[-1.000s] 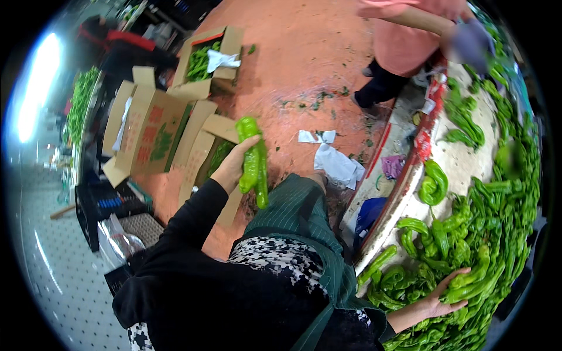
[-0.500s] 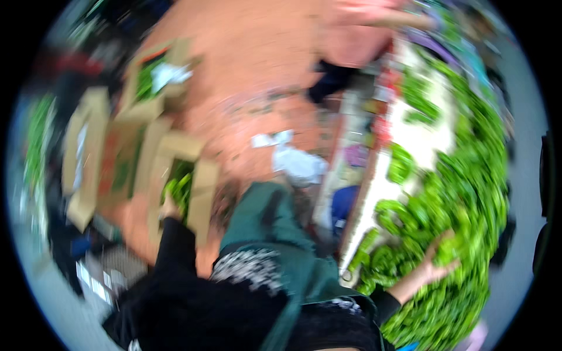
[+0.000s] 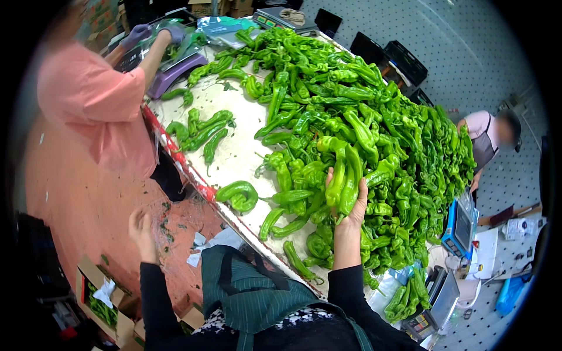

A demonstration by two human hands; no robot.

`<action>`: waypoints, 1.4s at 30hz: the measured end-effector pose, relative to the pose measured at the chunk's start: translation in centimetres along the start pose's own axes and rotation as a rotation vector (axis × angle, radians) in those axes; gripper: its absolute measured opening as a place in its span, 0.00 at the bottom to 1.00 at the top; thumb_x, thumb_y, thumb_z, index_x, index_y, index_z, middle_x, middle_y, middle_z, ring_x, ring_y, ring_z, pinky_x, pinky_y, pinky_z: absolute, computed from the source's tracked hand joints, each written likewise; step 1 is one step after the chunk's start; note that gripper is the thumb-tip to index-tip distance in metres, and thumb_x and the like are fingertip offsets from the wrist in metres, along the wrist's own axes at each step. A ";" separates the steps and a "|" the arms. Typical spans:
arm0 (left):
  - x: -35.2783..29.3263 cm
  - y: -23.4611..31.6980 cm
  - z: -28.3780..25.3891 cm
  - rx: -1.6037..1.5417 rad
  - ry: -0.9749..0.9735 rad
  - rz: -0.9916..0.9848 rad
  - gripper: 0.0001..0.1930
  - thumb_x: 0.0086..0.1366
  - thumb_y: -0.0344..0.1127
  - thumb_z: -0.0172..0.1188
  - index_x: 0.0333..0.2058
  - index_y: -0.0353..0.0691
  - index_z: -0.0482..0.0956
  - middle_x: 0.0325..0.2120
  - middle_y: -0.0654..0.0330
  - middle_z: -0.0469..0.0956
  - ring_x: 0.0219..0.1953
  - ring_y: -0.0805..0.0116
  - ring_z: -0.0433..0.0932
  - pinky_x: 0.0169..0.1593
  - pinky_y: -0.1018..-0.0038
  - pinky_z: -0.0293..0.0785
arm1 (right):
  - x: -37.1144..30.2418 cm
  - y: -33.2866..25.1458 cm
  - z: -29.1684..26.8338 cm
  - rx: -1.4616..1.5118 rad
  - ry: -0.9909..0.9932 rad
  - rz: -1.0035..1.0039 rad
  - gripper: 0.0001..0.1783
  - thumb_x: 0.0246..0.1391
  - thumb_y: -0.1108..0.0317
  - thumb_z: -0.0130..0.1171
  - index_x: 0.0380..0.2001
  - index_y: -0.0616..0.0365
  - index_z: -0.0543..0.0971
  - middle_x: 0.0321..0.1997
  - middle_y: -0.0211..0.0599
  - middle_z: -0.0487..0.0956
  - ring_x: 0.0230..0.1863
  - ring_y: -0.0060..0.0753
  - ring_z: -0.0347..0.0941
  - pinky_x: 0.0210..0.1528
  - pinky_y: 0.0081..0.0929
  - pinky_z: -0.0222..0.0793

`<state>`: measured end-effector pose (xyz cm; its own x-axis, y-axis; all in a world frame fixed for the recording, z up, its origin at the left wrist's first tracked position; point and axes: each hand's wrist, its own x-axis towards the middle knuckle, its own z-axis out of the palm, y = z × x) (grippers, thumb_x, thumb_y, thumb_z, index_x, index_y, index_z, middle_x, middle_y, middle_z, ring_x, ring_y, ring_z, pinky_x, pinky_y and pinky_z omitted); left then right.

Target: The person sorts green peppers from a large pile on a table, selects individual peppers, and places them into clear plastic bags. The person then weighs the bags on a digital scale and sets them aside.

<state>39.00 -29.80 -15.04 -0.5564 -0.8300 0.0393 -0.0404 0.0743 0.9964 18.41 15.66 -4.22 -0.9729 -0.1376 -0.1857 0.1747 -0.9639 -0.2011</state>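
A big heap of long green peppers (image 3: 404, 169) covers much of the white table (image 3: 237, 120) in front of me and to the right. My right hand (image 3: 351, 221) is closed around a couple of long green peppers (image 3: 350, 178), held upright just above the near part of the heap. Fingers and thumb wrap their lower ends. To the left, off the table's edge, my left hand (image 3: 143, 234) is raised over the floor with loosely bent fingers and nothing visible in it. A curled pepper (image 3: 239, 196) lies near the table's red-and-white edge.
Cardboard boxes (image 3: 93, 272) with green peppers stand at lower left. A person in a pink shirt (image 3: 99, 105) works by a purple scale (image 3: 172, 79). Another person (image 3: 489, 137) is at far right. Scales, one blue-framed (image 3: 458, 228), stand at right near peppers on another scale (image 3: 433, 307).
My view has swung from the boxes toward the table. My left hand has come out of a box of peppers and up. My right hand now holds peppers upright above the heap.
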 end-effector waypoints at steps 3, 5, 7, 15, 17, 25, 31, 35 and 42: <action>3.1 6.1 10.8 -0.120 -0.357 0.104 0.17 0.64 0.27 0.58 0.52 0.31 0.72 0.48 0.54 0.76 0.50 0.68 0.75 0.54 0.73 0.72 | -0.2 -0.2 -0.2 0.015 0.026 0.023 0.31 0.53 0.60 0.64 0.59 0.59 0.70 0.63 0.50 0.68 0.64 0.59 0.61 0.62 0.54 0.66; 5.0 7.5 18.3 -0.028 -0.525 0.215 0.16 0.63 0.27 0.59 0.50 0.32 0.73 0.43 0.57 0.78 0.46 0.69 0.77 0.52 0.74 0.73 | -0.7 -0.4 0.1 0.041 0.043 0.030 0.32 0.53 0.60 0.65 0.59 0.59 0.70 0.63 0.50 0.68 0.63 0.59 0.62 0.61 0.54 0.66; 6.2 8.9 25.8 -0.050 -0.661 0.224 0.18 0.61 0.29 0.62 0.49 0.32 0.74 0.41 0.56 0.79 0.44 0.68 0.78 0.50 0.73 0.74 | -0.7 -0.6 0.1 0.020 0.057 0.019 0.32 0.53 0.59 0.64 0.59 0.59 0.69 0.62 0.51 0.68 0.63 0.59 0.62 0.60 0.53 0.68; 9.9 6.5 47.1 0.406 -0.649 0.265 0.42 0.52 0.53 0.70 0.55 0.26 0.66 0.45 0.42 0.77 0.47 0.49 0.77 0.53 0.63 0.72 | -1.0 0.1 1.0 -0.199 0.093 -0.055 0.39 0.53 0.52 0.62 0.63 0.62 0.64 0.61 0.58 0.68 0.59 0.57 0.69 0.56 0.49 0.73; 10.0 5.5 49.1 0.475 -0.641 0.267 0.37 0.50 0.51 0.71 0.52 0.29 0.70 0.44 0.42 0.78 0.47 0.48 0.77 0.51 0.62 0.72 | -1.1 0.2 0.8 -0.205 0.126 -0.076 0.40 0.53 0.52 0.62 0.63 0.62 0.63 0.61 0.58 0.69 0.58 0.56 0.69 0.56 0.49 0.73; 10.1 3.0 48.4 0.062 -0.674 0.254 0.24 0.55 0.35 0.68 0.50 0.36 0.73 0.41 0.52 0.79 0.43 0.57 0.79 0.49 0.64 0.73 | -2.2 0.2 -0.5 -0.207 0.202 -0.132 0.42 0.53 0.52 0.60 0.69 0.41 0.56 0.67 0.50 0.62 0.61 0.61 0.65 0.57 0.53 0.70; 8.4 12.8 41.8 -0.385 -0.789 0.188 0.20 0.63 0.32 0.63 0.52 0.35 0.70 0.40 0.59 0.77 0.37 0.71 0.77 0.41 0.75 0.75 | -1.1 -0.1 0.6 -0.259 0.109 -0.084 0.48 0.52 0.59 0.61 0.71 0.37 0.47 0.68 0.52 0.60 0.61 0.65 0.65 0.57 0.55 0.70; 6.5 18.4 43.1 -0.399 -1.099 0.116 0.19 0.58 0.29 0.65 0.47 0.33 0.74 0.34 0.63 0.76 0.33 0.75 0.76 0.37 0.77 0.74 | -0.9 -0.6 0.5 -0.249 0.076 -0.077 0.51 0.50 0.60 0.63 0.71 0.36 0.45 0.67 0.52 0.60 0.59 0.64 0.66 0.55 0.54 0.72; 8.0 21.8 48.2 -0.462 -1.139 -0.024 0.13 0.57 0.28 0.65 0.41 0.33 0.77 0.34 0.56 0.81 0.32 0.72 0.80 0.37 0.77 0.78 | -3.0 -0.5 1.5 -0.384 0.159 -0.138 0.52 0.46 0.54 0.66 0.71 0.35 0.49 0.65 0.49 0.63 0.55 0.63 0.68 0.47 0.51 0.75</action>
<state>-6.34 -8.14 3.35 -0.9757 0.1455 0.1637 0.1084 -0.3289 0.9381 21.03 16.19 -2.12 -0.9610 0.0519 -0.2718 0.1178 -0.8120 -0.5717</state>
